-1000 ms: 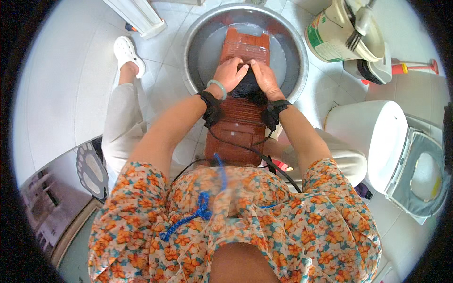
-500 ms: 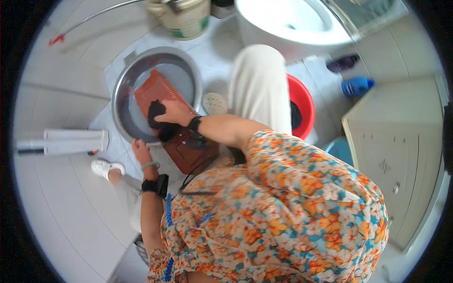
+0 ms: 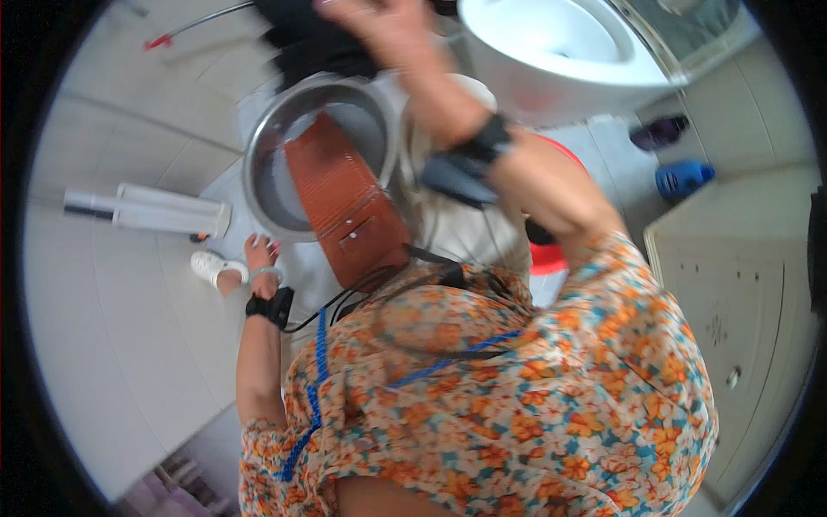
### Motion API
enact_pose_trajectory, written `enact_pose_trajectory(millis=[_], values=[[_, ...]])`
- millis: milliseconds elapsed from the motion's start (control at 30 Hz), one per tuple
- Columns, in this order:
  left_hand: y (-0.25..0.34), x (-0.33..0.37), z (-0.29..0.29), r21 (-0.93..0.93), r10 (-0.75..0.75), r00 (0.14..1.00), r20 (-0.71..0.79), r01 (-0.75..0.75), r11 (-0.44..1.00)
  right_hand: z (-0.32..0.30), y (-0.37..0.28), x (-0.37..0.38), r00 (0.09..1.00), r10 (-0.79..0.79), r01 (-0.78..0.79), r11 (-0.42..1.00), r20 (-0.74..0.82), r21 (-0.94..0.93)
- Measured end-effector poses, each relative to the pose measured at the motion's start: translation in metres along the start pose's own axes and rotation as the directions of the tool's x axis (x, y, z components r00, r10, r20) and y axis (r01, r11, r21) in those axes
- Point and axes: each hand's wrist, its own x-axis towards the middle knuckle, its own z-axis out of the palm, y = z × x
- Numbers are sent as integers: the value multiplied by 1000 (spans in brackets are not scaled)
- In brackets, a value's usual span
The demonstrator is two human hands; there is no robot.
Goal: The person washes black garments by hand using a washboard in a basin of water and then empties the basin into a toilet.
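My right hand (image 3: 379, 24) is raised at the top of the view, blurred, and grips a dark wet cloth (image 3: 301, 43) that hangs above the far rim of a round metal basin (image 3: 258, 164). A brown ribbed washboard (image 3: 345, 202) leans in the basin, its lower end resting toward me. My left hand (image 3: 258, 256) is low at the left, resting on my knee beside my foot in a white sandal (image 3: 211, 265), with nothing in it. Both wrists carry black bands.
A white ceramic bowl (image 3: 560, 43) stands at the top right, a red bucket (image 3: 551, 258) sits behind my right arm. A blue bottle (image 3: 680, 177) and a purple item (image 3: 659, 131) lie on the tiled floor. A white appliance (image 3: 732, 284) is at right, a long white object (image 3: 146, 207) at left.
My right hand has lifted the dark cloth off the washboard and up past the basin's far rim. My left hand stayed at my knee. The view has swung round.
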Motion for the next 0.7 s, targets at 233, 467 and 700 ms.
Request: enact_pose_trajectory(millis=[233,467,700], values=[[-36,-19,16,124,-110,992,66,101,987,-150,-66,-72,984,-58,-101,594,-168,-798],[-56,-76,66,268,-253,951,178,200,942,-318,-50,-272,841,439,-359,14,-317,-933],[-96,-105,70,-175,-235,758,609,417,892,-212,-47,-117,991,63,-137,400,-121,-906]])
